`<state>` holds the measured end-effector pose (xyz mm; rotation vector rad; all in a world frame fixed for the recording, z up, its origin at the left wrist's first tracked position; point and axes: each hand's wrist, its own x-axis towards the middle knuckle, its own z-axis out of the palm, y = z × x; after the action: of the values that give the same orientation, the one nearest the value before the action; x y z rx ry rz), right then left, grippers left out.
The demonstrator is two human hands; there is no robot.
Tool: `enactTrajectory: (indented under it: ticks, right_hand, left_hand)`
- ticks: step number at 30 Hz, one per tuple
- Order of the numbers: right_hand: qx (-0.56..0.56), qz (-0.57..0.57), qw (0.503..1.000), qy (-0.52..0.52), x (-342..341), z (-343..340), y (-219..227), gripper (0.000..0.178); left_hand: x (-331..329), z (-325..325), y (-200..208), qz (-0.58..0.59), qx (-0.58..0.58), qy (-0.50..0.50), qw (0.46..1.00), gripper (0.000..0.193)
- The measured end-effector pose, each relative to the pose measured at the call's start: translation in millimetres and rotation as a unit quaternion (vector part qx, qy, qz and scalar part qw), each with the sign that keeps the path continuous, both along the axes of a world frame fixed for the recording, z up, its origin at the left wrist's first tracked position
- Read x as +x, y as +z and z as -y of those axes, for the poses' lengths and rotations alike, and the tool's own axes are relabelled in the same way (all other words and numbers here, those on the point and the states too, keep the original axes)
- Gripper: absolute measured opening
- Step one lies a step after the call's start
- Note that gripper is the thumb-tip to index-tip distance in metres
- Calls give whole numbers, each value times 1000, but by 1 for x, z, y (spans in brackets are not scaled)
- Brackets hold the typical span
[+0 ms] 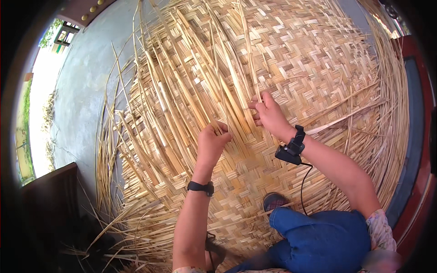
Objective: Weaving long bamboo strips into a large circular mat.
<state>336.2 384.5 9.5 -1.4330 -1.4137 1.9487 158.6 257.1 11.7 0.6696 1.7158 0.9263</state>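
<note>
Blue trousers (pixel 327 239) are seen nearest, below the fingers of both hands. By the left hand (pixel 213 143), a narrow strip (pixel 218 129) is pinched, the thumb and forefinger being almost closed. By the right hand (pixel 273 116), a long pale strip (pixel 253 73) is held between thumb and forefinger, while the other fingers are loosely bent. Beneath and around the fingers, a woven mat (pixel 318 59) is spread. Beyond and to the left of the fingers, unwoven strips (pixel 161 98) are laid over it. Farther left, grey floor (pixel 84 82) is seen.
</note>
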Motion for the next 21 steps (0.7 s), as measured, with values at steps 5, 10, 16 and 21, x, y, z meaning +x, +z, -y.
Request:
enactTrajectory:
  ticks: [5, 10, 16, 21]
  right_hand:
    - [-157, 65, 978, 123, -8, -12, 16, 24]
    - [-100, 59, 988, 106, 0, -12, 6, 27]
    - [-68, 8, 970, 235, -2, -17, 39, 31]
    - [262, 141, 850, 434, -4, -48, 11, 19]
  left_hand:
    - [1, -6, -7, -12, -29, -24, 999, 18]
    - [1, -12, -3, 166, 172, 158, 958, 17]
    - [-29, -36, 16, 463, 50, 80, 882, 36]
    - [-29, -15, 13, 404, 203, 143, 880, 15]
